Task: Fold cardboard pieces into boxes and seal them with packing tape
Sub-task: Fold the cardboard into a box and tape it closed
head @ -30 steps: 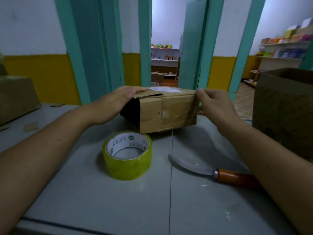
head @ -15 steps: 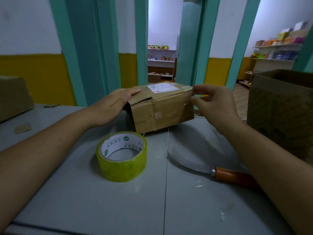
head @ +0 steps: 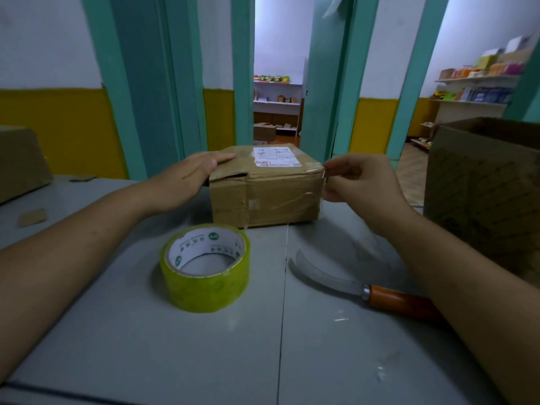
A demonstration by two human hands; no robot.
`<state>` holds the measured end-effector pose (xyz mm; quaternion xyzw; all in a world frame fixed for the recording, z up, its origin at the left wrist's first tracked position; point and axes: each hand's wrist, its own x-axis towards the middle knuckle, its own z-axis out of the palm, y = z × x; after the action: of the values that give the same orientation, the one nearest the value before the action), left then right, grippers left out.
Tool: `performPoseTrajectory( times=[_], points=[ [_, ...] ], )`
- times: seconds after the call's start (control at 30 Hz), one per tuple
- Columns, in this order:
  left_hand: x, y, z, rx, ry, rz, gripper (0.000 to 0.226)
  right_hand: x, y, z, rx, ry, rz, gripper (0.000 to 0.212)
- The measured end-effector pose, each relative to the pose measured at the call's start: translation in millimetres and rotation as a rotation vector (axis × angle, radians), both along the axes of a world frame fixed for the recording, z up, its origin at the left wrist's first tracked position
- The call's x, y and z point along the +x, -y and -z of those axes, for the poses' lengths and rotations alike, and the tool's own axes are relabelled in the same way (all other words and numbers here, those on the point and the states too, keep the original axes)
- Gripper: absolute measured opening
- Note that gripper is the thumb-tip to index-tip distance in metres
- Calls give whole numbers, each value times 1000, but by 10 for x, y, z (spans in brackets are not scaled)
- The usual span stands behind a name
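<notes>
Box [head: 264,194] sits behind tape roll [head: 204,268] and knife [head: 365,290].

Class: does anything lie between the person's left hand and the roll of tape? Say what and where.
Nothing visible does. The left hand rests on the box at its top left edge. The tape roll lies nearer the person, with only bare table between. The knife lies off to the right.

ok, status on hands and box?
Left hand flat on small cardboard box, left flap lifted. Right hand pinches its right corner. Tape roll, knife lie in front, untouched.
</notes>
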<state>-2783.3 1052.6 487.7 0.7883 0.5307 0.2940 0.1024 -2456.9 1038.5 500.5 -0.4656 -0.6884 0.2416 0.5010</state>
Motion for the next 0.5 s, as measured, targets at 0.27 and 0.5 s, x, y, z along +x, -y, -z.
performPoseTrajectory(
  times=[0.27, 0.5],
  points=[
    [-47, -15, -2, -51, 83, 8, 42, 48, 37, 18, -54, 4, -145, 33],
    [-64, -37, 14, -64, 99, 5, 45, 22, 30, 40, 71, 141, -84, 35]
  ],
)
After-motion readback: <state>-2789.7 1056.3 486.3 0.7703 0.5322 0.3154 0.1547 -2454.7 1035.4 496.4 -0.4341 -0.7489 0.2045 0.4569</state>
